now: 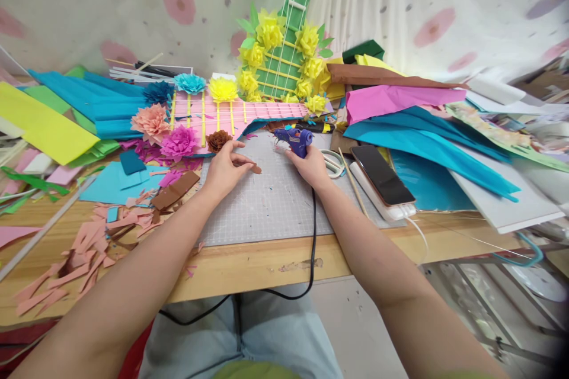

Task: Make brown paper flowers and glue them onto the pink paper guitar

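Between the fingertips of my left hand [226,169] is a small brown paper piece [256,169], held over the grey cutting mat [267,207]. My right hand [311,163] is closed around the handle of a blue glue gun [297,140], whose nozzle points left. From its handle a black cord [313,237] drops over the table edge. Just beyond my left hand sits a brown paper flower [219,141] on a pink paper guitar shape [213,113]. Magenta [179,143], salmon, yellow and blue paper flowers lie along that shape.
A green guitar model with yellow flowers [270,29] stands at the back. Right of the mat, a phone [383,174] rests on a white power strip [377,195], beside a wooden stick [353,180]. Salmon paper scraps [84,249] cover the left side; blue paper sheets [427,142] lie right.
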Demonstrator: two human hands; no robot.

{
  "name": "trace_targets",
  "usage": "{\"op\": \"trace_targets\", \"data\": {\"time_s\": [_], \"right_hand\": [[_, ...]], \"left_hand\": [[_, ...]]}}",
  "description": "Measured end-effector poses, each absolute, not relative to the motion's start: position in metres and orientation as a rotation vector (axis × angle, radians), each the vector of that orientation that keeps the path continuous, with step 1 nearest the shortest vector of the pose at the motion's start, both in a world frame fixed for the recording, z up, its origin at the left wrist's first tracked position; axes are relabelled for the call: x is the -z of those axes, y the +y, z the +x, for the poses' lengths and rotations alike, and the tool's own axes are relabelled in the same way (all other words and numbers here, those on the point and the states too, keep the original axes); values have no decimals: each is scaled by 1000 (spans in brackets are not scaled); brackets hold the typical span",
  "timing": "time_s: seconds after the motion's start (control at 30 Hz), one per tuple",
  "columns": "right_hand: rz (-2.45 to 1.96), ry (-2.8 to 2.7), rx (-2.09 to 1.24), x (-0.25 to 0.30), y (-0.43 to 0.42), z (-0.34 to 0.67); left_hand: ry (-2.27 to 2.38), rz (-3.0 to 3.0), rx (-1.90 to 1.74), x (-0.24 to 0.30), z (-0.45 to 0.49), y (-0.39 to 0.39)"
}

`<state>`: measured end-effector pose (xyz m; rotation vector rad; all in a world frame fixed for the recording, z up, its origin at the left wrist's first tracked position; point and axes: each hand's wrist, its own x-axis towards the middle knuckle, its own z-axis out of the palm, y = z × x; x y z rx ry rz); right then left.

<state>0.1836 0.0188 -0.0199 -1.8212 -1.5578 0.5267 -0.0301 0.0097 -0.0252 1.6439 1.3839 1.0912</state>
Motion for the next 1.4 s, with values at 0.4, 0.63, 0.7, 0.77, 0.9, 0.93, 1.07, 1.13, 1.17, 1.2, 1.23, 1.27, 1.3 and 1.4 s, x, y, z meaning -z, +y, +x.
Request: {"op": "trace_targets", "data": {"time_s": [0.4, 0.63, 0.7, 0.77, 0.9, 0.93, 1.07, 1.13, 1.17, 1.2, 1.23, 1.27, 1.3, 1.4], "right_hand": [[-1594, -1340, -646, 19, 20, 185], [-1429, -1552, -1086, 6, 10, 198], [-1413, -1648, -1151, 2, 6, 202], [-1423, -1716, -1148, -2, 3, 205], [-1498, -1824, -1080, -4, 2, 207], [-1509, -1850, -1070, -4, 2, 207], [-1513, -1896, -1028, 0, 3, 204], [-1502, -1890, -1011, 1, 3, 202], [-1497, -1887, -1006, 1, 3, 201], [-1494, -1890, -1002, 1, 3, 201], [-1495, -1895, -998, 1, 3, 200], [-1496, -1901, -995, 1, 3, 200], [-1492, -1909, -993, 1, 3, 201], [-1461, -1919, -994, 1, 4, 201]], "left_hand": [[1368, 1503, -1267, 25, -29, 10], [1334, 1283, -1226, 26, -23, 9], [1359, 1286, -1210, 28, -24, 11], [1366, 1299, -1208, 30, -25, 13], [1363, 1316, -1211, 32, -27, 13], [1362, 1321, -1212, 31, -27, 13], [1359, 1352, -1229, 31, -27, 11], [1362, 1360, -1237, 31, -27, 11], [1362, 1361, -1235, 30, -27, 11], [1361, 1362, -1232, 30, -27, 10], [1362, 1361, -1231, 30, -27, 10], [1362, 1362, -1230, 30, -27, 10], [1362, 1362, -1228, 30, -27, 10], [1356, 1355, -1226, 30, -27, 11]]}}
